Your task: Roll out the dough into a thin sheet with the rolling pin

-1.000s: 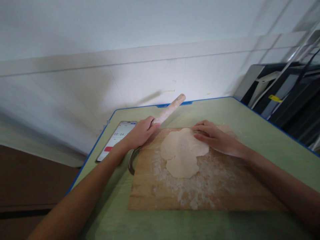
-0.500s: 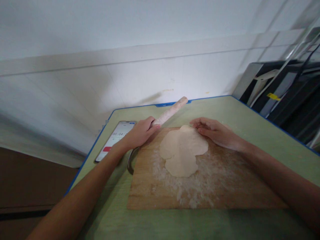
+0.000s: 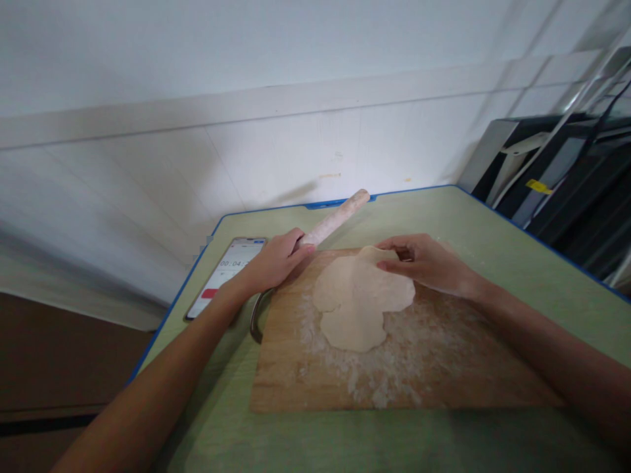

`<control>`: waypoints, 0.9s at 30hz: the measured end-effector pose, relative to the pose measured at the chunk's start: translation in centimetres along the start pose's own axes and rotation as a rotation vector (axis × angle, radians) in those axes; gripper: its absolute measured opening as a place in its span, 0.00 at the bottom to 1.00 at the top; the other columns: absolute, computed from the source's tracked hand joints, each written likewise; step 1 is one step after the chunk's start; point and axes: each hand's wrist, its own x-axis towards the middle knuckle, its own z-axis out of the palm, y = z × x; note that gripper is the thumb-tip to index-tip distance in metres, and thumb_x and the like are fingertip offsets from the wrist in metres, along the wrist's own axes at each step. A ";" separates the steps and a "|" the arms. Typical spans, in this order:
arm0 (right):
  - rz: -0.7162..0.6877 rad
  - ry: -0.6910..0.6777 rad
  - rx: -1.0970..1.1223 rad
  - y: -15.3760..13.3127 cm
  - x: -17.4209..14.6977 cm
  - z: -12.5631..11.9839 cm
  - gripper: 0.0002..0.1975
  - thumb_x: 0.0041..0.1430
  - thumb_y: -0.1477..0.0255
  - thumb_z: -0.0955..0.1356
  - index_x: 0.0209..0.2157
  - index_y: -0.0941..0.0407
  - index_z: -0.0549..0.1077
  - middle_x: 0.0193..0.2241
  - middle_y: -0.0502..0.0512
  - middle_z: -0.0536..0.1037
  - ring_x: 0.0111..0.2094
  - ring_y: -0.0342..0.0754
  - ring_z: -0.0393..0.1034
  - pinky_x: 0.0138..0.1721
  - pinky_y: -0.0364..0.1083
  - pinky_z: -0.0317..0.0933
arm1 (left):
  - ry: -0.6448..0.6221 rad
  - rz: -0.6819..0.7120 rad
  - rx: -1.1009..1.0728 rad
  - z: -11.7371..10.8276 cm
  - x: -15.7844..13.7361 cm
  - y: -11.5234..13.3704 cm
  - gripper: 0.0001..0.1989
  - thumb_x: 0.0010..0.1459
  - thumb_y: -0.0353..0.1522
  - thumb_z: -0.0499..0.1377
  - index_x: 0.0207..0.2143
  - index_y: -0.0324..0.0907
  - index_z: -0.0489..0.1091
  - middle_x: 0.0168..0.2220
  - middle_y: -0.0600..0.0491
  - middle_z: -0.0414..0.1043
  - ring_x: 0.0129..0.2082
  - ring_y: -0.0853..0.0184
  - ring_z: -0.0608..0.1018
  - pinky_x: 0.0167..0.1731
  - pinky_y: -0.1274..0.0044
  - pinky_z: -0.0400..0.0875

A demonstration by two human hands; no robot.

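My left hand is closed around the near end of a floury rolling pin, which slants up and away to the right above the far edge of the board. Flat, irregular, lobed dough lies on a wooden cutting board dusted with white flour. At the dough's far right edge, my right hand pinches it between thumb and fingers, and that edge is slightly raised. The palm side of my right hand is partly hidden.
A phone with a running timer display lies left of the board, partly behind my left forearm. The board's curved metal handle sticks out at its left. The green table meets a white wall; dark flat items lean at the right.
My right hand has moved slightly left onto the dough and closed on its edge. The dough's right lobe has shifted a little. My left hand still grips the rolling pin in the same place.
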 end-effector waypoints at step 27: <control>-0.329 0.754 -0.401 0.7 -0.7 -0.7 0.07 0.55 0.69 0.63 0.36 0.54 0.69 0.25 0.52 0.68 0.25 0.48 0.63 0.29 0.49 0.60 | -0.144 0.142 0.187 0.7 -0.9 3.1 0.14 0.64 0.40 0.47 0.41 0.39 0.63 0.40 0.46 0.71 0.38 0.59 0.75 0.37 0.70 0.67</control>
